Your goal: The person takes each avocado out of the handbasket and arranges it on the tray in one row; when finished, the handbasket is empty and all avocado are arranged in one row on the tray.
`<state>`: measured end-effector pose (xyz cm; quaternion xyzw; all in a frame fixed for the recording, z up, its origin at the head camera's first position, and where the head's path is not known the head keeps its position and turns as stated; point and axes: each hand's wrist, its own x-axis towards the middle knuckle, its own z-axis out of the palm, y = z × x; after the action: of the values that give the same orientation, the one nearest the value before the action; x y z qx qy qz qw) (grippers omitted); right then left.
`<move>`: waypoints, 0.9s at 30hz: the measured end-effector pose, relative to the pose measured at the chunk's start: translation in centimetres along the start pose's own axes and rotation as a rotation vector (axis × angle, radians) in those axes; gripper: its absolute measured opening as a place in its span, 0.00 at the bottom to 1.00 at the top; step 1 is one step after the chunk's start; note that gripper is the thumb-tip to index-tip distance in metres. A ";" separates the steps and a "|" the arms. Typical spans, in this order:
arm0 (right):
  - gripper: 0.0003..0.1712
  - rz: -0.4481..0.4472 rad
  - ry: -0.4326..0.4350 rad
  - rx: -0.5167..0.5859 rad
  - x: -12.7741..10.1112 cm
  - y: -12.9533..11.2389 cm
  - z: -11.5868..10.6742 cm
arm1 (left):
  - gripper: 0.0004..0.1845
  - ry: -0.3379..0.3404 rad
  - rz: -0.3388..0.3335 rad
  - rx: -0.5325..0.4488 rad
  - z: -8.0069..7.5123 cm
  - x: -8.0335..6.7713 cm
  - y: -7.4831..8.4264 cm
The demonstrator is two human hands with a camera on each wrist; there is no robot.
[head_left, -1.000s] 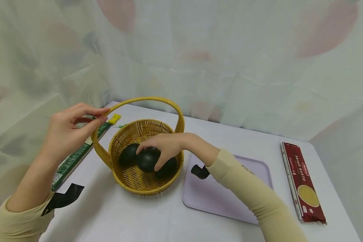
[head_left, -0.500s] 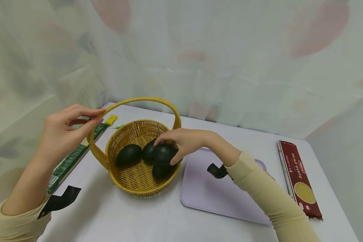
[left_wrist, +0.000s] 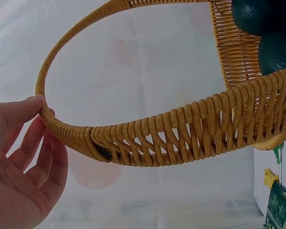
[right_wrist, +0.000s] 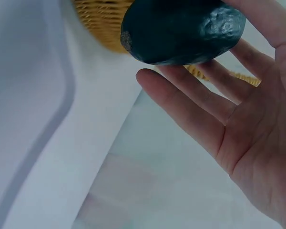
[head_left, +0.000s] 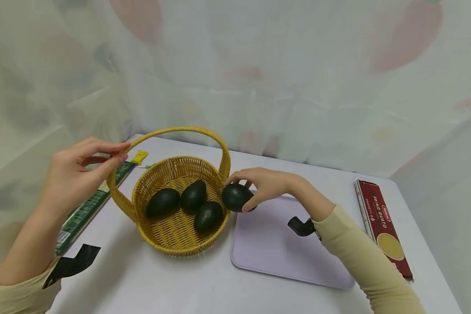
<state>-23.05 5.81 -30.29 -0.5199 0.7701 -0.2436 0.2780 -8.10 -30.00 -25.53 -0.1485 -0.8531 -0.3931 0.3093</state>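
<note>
Held in the right hand [head_left: 264,185]: a dark avocado [head_left: 237,196], pinched between thumb and fingertips, lifted just clear of the right rim of the wicker basket [head_left: 168,246] and hanging over the far-left corner of the lilac tray [head_left: 286,261]. Long axis of the fruit lying roughly left to right, blunt end toward the basket. Tray directly below and to the right of that hand, so nearer to it than to the other by far.

Left hand [head_left: 76,174] raised at the left side of the basket, thumb and fingers lightly pinching its arched handle [left_wrist: 62,131], holding nothing else.

Three more avocados [head_left: 192,205] lying inside the basket, touching one another. On the tabletop [head_left: 180,283], a red spaghetti pack [head_left: 382,229] well to the right, a green pack [head_left: 86,209] to the left.
</note>
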 end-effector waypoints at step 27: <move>0.37 0.279 0.362 0.200 -4.0 6.9 6.3 | 0.13 0.007 -0.064 0.004 0.0 -0.1 0.3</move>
<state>-22.08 11.36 -38.77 -0.3266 0.8437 -0.3670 0.2162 -7.87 -29.84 -25.41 -0.1193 -0.8570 -0.4016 0.3001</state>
